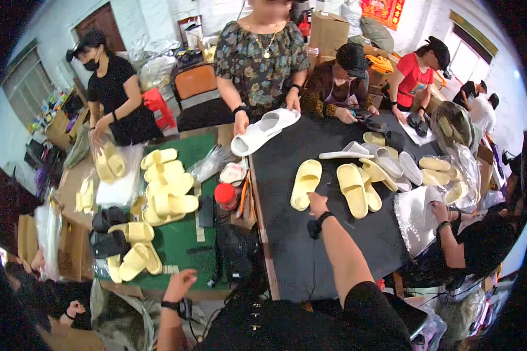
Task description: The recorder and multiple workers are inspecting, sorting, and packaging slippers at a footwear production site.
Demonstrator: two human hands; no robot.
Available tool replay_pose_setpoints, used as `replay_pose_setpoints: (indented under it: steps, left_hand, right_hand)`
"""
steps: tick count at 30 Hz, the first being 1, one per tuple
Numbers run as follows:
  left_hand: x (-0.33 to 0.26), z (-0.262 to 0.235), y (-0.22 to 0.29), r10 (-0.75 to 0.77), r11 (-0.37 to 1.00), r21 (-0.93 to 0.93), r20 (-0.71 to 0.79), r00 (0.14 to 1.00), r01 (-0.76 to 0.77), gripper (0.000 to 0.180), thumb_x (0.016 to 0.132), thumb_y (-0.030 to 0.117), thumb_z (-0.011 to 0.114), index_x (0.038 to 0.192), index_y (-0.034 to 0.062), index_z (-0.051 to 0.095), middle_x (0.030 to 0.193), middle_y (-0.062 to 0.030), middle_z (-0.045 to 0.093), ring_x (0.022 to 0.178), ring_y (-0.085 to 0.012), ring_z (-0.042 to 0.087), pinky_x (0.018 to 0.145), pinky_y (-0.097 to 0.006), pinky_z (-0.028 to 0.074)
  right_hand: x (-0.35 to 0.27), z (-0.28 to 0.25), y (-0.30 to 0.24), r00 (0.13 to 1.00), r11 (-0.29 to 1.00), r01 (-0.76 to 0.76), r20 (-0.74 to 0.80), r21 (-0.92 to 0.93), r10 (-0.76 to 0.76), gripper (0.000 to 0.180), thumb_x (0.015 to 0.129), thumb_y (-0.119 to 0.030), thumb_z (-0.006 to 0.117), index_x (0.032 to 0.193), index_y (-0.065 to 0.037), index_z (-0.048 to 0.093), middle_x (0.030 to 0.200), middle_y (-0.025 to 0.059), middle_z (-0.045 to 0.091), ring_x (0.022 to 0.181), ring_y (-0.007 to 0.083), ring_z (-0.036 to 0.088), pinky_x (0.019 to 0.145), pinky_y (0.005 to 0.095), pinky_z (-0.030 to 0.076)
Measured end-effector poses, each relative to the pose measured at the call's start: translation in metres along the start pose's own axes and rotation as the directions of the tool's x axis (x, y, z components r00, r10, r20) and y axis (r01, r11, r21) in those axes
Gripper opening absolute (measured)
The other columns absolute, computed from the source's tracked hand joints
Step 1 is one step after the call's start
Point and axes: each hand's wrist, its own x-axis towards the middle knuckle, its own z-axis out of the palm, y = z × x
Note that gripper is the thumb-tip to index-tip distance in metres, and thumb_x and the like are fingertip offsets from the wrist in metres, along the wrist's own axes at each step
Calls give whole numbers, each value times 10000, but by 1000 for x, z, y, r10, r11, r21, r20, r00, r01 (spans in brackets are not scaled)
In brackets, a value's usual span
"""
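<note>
My right hand (318,205) reaches over the black table and has its fingers closed at the heel of a pale yellow slipper (306,181), which lies sole down with its toe pointing away. To the right of it sit another yellow slipper (351,190) and more yellow ones beside that. My left hand (182,283) hovers by the front edge of the green mat (202,266), empty, with loosely bent fingers apart. Nearest to it on the mat are a pair of yellow slippers (139,261) and black slippers (107,243).
Across the table, a person holds white slippers (266,130). Yellow slippers (168,181) pile up on the mat, near a red-lidded jar (225,196). White slippers (387,161) lie farther right. A co-worker's hand (440,212) rests on a clear bag (417,219). Others work around the table.
</note>
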Motion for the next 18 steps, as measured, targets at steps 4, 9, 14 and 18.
replay_pose_setpoints:
  steps: [4,9,14,18]
  left_hand:
    - [-11,-2,1,-74,996,56,-19,997,75,264,802,133,656,1058,68,640,819,-123,671,775,-236,652,706,-341,497]
    - [18,2,4,-26,994,112,51,998,20,280,810,179,652,1070,78,636,815,-115,663,780,-265,641,699,-369,484]
    - [48,13,33,154,981,113,59,986,-160,273,819,148,653,1066,36,624,802,-96,654,703,-176,624,667,-291,483]
    - [60,22,72,153,982,85,176,972,-170,288,813,151,656,1086,68,621,826,-103,657,789,-249,630,721,-358,481]
  right_hand:
    - [-8,13,-18,949,977,-134,-264,165,174,269,842,-100,489,1093,-153,569,1104,147,573,1034,322,547,805,416,473]
    - [-51,5,1,972,978,28,-233,206,22,201,862,-146,458,1009,-161,596,984,181,556,997,362,553,824,441,465]
    - [-128,5,48,938,931,318,84,178,-337,266,894,-297,456,998,-135,639,1047,168,579,1022,343,551,879,403,441]
    - [-207,-20,50,876,962,265,432,-61,-214,348,878,-368,453,961,-86,639,1025,162,619,943,365,583,814,442,456]
